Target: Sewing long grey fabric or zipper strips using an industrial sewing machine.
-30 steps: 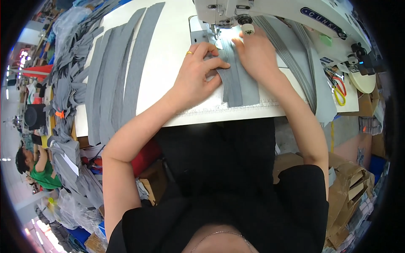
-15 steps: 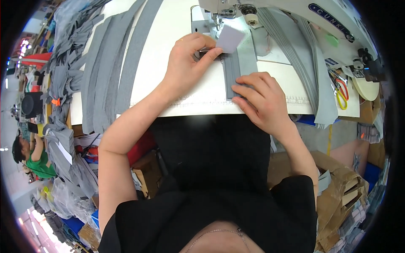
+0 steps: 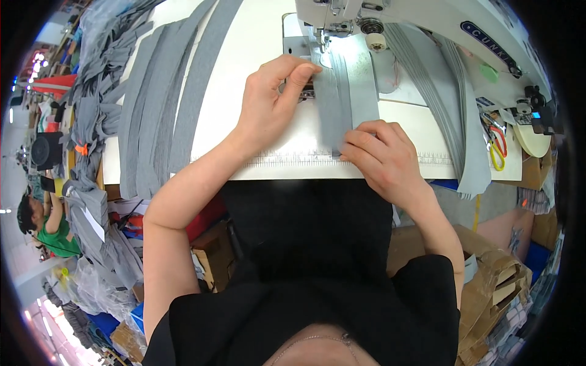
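A grey fabric strip (image 3: 330, 110) runs from under the sewing machine's lit needle area (image 3: 329, 46) toward the table's near edge, with a lengthwise fold down its right side. My left hand (image 3: 271, 97) is closed in a pinch at the strip's upper left edge, just below the presser foot. At the lower end, my right hand (image 3: 386, 160) has its fingers drawn together on the strip's right corner. A paler grey strip (image 3: 364, 85) lies flat alongside on the right. Part of the left hand's grip is hidden behind the thumb.
Long grey strips (image 3: 160, 104) lie at the table's left, and more strips (image 3: 436, 91) drape over its right side. Scissors (image 3: 497, 146) with red and yellow handles lie at the right edge. A ruler scale (image 3: 293, 160) follows the near edge. Further left, a person in green (image 3: 58, 235) is visible.
The pale flap that was raised by my left hand no longer stands up; the grey fabric now lies extended downward. My right hand's fingers have drawn together at its lower end.
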{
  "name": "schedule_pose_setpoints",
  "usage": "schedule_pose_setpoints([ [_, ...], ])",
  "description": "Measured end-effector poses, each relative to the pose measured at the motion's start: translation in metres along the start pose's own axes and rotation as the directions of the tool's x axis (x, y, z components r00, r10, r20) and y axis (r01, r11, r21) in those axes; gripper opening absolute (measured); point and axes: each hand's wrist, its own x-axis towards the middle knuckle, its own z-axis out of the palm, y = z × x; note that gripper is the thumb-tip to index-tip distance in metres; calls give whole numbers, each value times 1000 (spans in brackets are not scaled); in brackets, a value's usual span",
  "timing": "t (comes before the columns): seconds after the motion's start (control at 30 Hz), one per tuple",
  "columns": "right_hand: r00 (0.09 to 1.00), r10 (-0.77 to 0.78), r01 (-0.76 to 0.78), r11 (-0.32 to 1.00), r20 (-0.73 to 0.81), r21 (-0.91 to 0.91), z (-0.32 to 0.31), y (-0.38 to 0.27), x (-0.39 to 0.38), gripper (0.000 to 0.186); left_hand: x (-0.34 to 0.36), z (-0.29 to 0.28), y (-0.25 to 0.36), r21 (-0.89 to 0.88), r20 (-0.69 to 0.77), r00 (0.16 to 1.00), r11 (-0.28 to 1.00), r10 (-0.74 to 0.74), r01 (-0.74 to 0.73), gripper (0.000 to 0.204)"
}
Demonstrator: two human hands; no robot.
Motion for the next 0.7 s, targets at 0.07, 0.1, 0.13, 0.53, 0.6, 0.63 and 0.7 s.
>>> schedule_pose_setpoints([
  [0.07,1000,6,-6,1000,9,27,3,0,-2,22,2,2,0,-105,-85,995,993,-59,50,12],
  [0.1,1000,21,-21,999,0,42,4,-1,-2,21,3,1,-3,-104,-89,994,993,-57,48,12],
  [0.13,999,36,-35,998,-9,58,4,-2,-2,21,4,-2,-9,66,-68,997,998,23,-19,12],
  [0.53,996,82,-84,984,22,159,-2,-2,-2,23,2,-3,-8,207,111,993,976,45,-67,14],
  [0.6,996,86,-88,984,19,155,-2,0,0,22,2,-3,-9,216,115,992,974,49,-74,14],
  [0.63,996,92,-94,984,16,151,-2,0,0,22,2,-3,-9,217,122,992,974,46,-72,15],
  [0.7,994,104,-106,983,21,151,-1,0,0,21,2,-2,-9,216,130,991,974,41,-69,16],
])
